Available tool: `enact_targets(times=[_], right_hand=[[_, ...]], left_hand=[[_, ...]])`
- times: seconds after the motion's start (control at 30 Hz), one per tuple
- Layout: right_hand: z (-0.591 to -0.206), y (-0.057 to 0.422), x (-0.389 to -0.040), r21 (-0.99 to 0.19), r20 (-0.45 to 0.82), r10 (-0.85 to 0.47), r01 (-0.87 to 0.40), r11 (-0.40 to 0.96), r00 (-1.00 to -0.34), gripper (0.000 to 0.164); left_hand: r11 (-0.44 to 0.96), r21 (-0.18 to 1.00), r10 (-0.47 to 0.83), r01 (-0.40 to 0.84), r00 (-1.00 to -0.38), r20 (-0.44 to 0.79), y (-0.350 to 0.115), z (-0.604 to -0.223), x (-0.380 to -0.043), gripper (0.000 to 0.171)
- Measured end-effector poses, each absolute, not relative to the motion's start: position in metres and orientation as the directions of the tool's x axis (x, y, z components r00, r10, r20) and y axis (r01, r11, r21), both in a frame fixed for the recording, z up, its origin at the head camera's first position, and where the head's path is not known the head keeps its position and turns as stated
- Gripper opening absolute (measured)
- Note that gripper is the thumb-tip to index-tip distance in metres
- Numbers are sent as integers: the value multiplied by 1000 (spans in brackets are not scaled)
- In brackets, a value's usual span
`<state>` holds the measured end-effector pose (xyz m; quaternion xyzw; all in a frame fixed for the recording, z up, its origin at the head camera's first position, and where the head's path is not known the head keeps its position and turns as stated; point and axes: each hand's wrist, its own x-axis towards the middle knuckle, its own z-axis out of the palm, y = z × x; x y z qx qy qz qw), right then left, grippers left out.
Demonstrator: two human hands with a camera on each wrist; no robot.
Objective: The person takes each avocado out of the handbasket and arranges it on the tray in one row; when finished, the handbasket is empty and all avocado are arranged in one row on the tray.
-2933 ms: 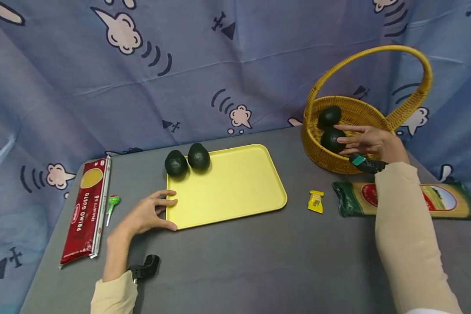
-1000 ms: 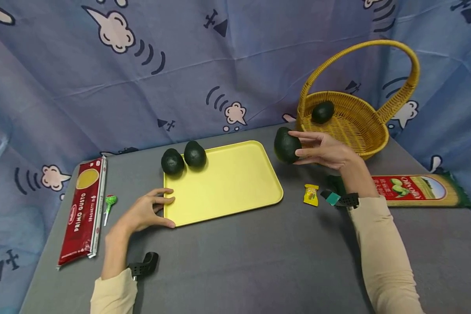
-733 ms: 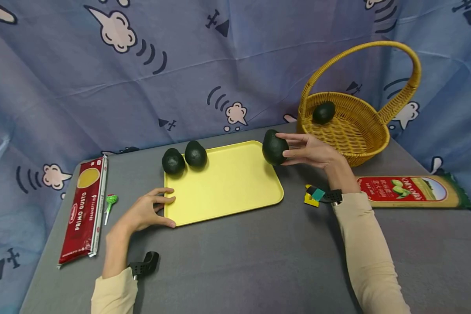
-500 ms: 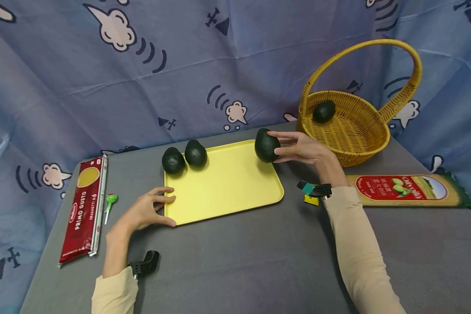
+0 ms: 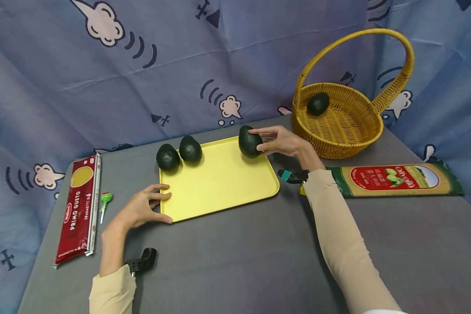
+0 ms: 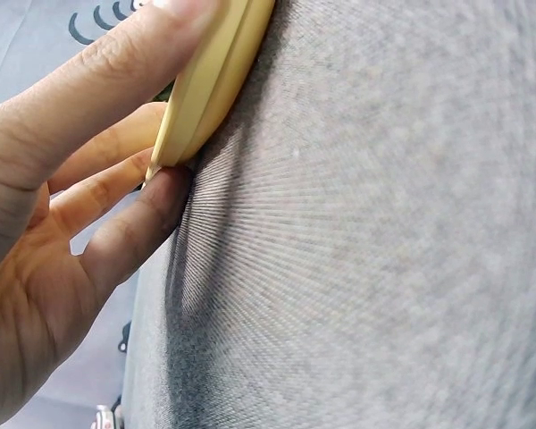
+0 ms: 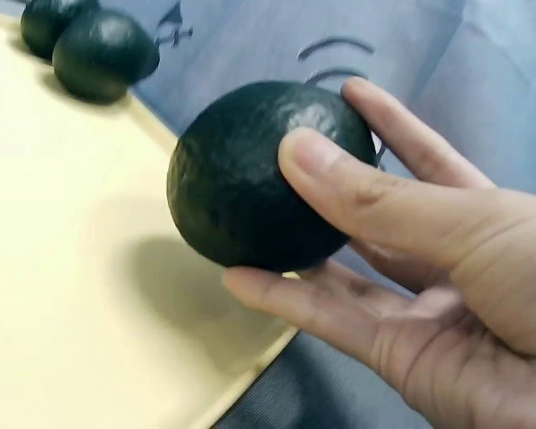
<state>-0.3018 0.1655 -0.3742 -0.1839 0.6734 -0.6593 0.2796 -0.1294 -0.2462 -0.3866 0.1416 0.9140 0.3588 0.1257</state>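
Observation:
My right hand point(image 5: 282, 141) holds a dark green avocado point(image 5: 249, 142) between thumb and fingers, above the far right part of the yellow tray point(image 5: 220, 185). In the right wrist view the avocado point(image 7: 250, 179) hangs over the tray point(image 7: 54, 268), its shadow falling below. Two more avocados point(image 5: 167, 157) point(image 5: 190, 149) sit side by side at the tray's far left corner. My left hand point(image 5: 139, 209) grips the near left corner of the tray, thumb on the front edge and fingers at the left side. The left wrist view shows that hand point(image 6: 62, 232) against the tray's rim point(image 6: 205, 98).
A yellow wicker basket point(image 5: 337, 148) with one avocado point(image 5: 318, 104) stands at the back right. Before it lies a pasta pack point(image 5: 392, 179). A small yellow packet point(image 5: 302, 190) is mostly hidden by the right wrist. At left lie a red spaghetti pack point(image 5: 76, 209) and a green lollipop point(image 5: 105, 200).
My right hand has taken an avocado out of the basket and carried it left, over the tray's far right corner. My left hand has stayed at the tray. The head view has shifted slightly.

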Motion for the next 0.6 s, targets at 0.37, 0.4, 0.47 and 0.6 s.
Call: enact_targets(times=[0.37, 0.4, 0.47, 0.6], right_hand=[[-381, 142, -313, -982, -190, -589, 166, 95, -785, 60], [-381, 139, -313, -980, -198, -586, 169, 104, -786, 60], [-382, 134, -315, -977, -211, -582, 178, 115, -785, 60], [-384, 122, -317, -978, -207, -571, 174, 112, -795, 60]], left_hand=[[692, 696, 359, 191, -927, -103, -249, -389, -130, 71], [686, 702, 361, 190, -927, -102, -249, -389, -130, 71], [675, 713, 364, 189, -926, -99, -249, -390, -130, 71], [662, 726, 365, 188, -926, -94, -248, -392, -130, 71]])
